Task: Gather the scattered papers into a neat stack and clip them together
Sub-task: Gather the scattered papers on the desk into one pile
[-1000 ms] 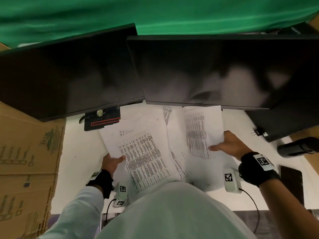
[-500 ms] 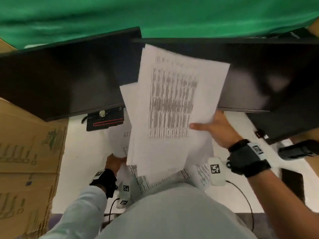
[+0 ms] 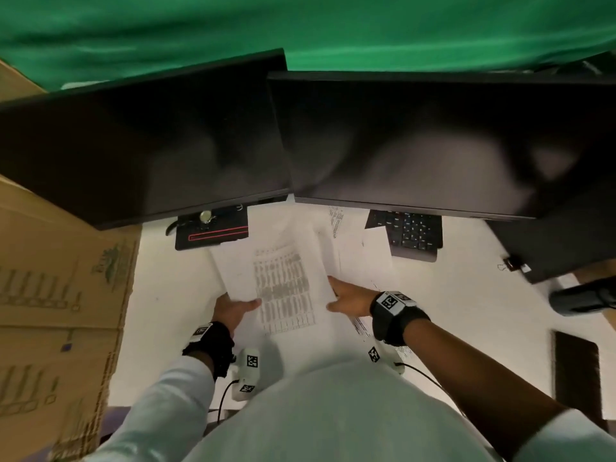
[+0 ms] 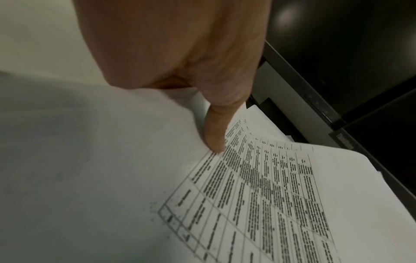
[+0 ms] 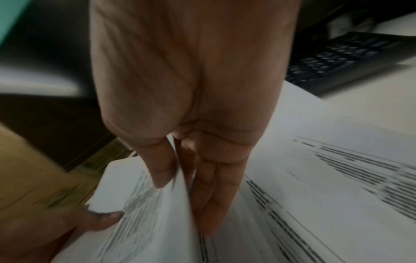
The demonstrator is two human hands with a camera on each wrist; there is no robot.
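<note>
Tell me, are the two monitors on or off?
Apparently off: both the left monitor and the right monitor show only dark screens with faint reflections, no image or lit content.

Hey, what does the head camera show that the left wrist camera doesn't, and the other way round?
Only the head view shows the right hand gripping the right edge of the held sheets, the keyboard, loose papers lying on the desk, and the cardboard box.

Only the left wrist view shows, close up, the left thumb pressed on the printed table.

Both show the left hand holding the sheets' left edge, and the dark monitors.
</note>
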